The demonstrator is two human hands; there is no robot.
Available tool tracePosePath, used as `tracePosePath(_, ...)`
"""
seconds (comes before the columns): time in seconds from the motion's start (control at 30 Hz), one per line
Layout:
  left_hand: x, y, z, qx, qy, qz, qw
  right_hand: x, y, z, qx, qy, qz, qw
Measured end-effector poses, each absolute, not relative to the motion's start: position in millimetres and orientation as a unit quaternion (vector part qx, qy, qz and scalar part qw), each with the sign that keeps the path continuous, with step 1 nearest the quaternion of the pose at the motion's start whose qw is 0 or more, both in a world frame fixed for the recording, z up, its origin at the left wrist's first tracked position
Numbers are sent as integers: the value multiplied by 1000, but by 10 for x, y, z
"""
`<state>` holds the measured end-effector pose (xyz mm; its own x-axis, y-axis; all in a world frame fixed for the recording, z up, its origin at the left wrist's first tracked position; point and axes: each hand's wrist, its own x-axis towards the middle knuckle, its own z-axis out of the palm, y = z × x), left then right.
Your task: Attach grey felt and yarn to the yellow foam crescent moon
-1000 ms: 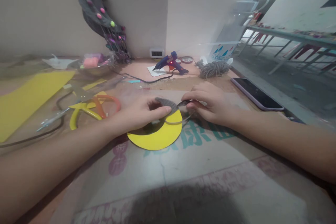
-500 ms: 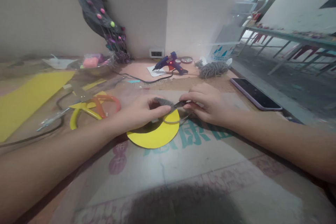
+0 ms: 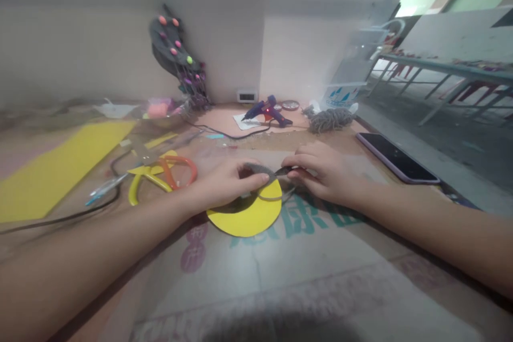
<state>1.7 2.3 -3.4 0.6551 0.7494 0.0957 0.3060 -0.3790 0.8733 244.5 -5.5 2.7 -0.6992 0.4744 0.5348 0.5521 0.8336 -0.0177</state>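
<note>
My left hand (image 3: 226, 183) is closed on a yellow paper crescent (image 3: 246, 222), its thumb lying across the upper edge. Grey yarn (image 3: 256, 170) is wrapped round the crescent's upper part, while the lower part is bare yellow. My right hand (image 3: 320, 171), just to the right, pinches a dark grey length of yarn (image 3: 284, 170) drawn out from the wrapped part. A loose strand loops over the yellow face and back beneath my right fingers. The crescent's left end is hidden under my left hand.
Orange-handled scissors (image 3: 192, 171), yellow-handled pliers (image 3: 134, 189) and a yellow sheet (image 3: 72, 163) lie left. A glue gun (image 3: 266, 110) with a red light stands at the back, near a grey yarn bundle (image 3: 331, 119). A phone (image 3: 396, 157) lies right; a decorated crescent (image 3: 168, 45) hangs behind.
The camera view has tilted, so everything sits lower and slightly further right. My hands keep nearly the same hold on the crescent and the yarn.
</note>
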Motion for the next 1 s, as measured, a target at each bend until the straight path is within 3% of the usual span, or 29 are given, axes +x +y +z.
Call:
tracePosePath(0.6, 23, 35, -51, 775, 322, 246, 484, 2439, -43, -20, -313, -907, -46, 278)
tracePosePath(1.0, -8, 52, -77, 798, 345, 238, 433, 2444, -63, 25, -281, -918, -79, 270)
